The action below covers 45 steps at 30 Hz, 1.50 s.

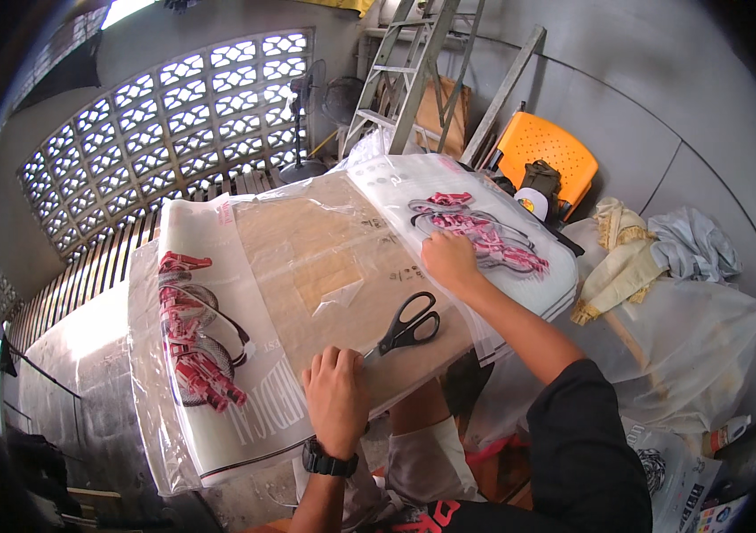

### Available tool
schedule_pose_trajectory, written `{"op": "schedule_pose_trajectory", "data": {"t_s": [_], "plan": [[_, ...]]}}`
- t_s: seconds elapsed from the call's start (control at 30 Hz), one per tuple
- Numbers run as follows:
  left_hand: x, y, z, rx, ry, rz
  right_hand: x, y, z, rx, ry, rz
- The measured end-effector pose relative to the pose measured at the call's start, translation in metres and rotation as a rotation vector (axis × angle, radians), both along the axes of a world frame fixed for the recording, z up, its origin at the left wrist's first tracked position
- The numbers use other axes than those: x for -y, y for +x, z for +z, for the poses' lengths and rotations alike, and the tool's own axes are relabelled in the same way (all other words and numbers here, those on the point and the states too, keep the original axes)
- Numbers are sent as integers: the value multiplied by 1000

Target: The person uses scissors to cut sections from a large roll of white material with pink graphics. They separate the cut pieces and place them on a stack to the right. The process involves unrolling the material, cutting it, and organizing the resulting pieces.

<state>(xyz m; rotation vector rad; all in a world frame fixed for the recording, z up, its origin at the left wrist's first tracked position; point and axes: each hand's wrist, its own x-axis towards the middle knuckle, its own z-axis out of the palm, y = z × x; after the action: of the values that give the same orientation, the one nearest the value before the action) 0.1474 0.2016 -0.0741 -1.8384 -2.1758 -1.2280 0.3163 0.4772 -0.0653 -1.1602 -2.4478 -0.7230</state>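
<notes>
Two bare hands at work over a tabletop whose brown surface lies under clear, wrinkled film. The stack of printed plastic sheets lies at the upper right of the frame, flat, its lower right edge showing several layers. The right hand rests on the stack's left part with fingers curled; whether it pinches a layer cannot be told. The left hand, at the lower centre, is bent at the knuckles near the front edge of the tabletop; its fingertips are turned down, and what they grip, if anything, cannot be told. Black-handled scissors lie just beside it, handles toward the centre and blades toward its fingers. A second group of printed sheets covers the left side, its outer film creased and glossy.

Handling, as judged from appearance: a single sheet should be light, limp and slippery, prone to cling to its neighbours and to crease; the whole stack should be heavier and apt to slide layer over layer. A flat pinch at a free corner or edge seems the best hold, with a spread palm steadying the rest. The scissors should be rigid and are best taken by the handle loops.
</notes>
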Motion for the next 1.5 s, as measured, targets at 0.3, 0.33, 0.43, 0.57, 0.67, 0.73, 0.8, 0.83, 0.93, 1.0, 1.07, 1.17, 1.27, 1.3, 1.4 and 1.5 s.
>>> {"op": "schedule_pose_trajectory", "data": {"t_s": [0.3,0.33,0.43,0.57,0.67,0.73,0.8,0.83,0.93,1.0,1.07,1.17,1.27,1.3,1.4,1.5], "plan": [[17,-11,11,116,98,-14,123,0,68,-401,-480,677],[21,-7,24,129,123,-52,146,9,81,-258,-462,708],[41,-15,42,48,41,-116,180,14,86,-413,-989,661],[68,-31,78,-75,-115,-338,210,22,65,-125,-1345,577],[85,-43,80,-58,-154,-96,225,39,10,-431,-1423,614],[99,-60,54,-294,-375,-118,250,46,-17,-783,-1623,397],[108,-65,33,-481,-542,-172,272,50,-38,-1063,-1671,353],[107,-68,26,-578,-555,-137,280,53,-45,-1101,-1677,320],[119,-80,37,-222,-551,-265,296,73,-69,-1147,-1681,306],[119,-76,48,-152,-422,-94,295,93,-78,-1109,-1653,355],[112,-53,84,171,-367,138,292,106,-72,-1119,-1547,308],[84,-25,94,245,-72,169,291,116,-50,-1148,-1450,238],[23,16,77,-114,151,48,287,126,-49,-1279,-1476,230],[-2,33,68,-95,81,-21,289,130,-49,-1302,-1460,233],[-82,104,34,-240,26,-81,302,138,-47,-1386,-1424,257],[-117,156,24,-258,62,-279,316,149,-46,-1450,-1264,189]]}}
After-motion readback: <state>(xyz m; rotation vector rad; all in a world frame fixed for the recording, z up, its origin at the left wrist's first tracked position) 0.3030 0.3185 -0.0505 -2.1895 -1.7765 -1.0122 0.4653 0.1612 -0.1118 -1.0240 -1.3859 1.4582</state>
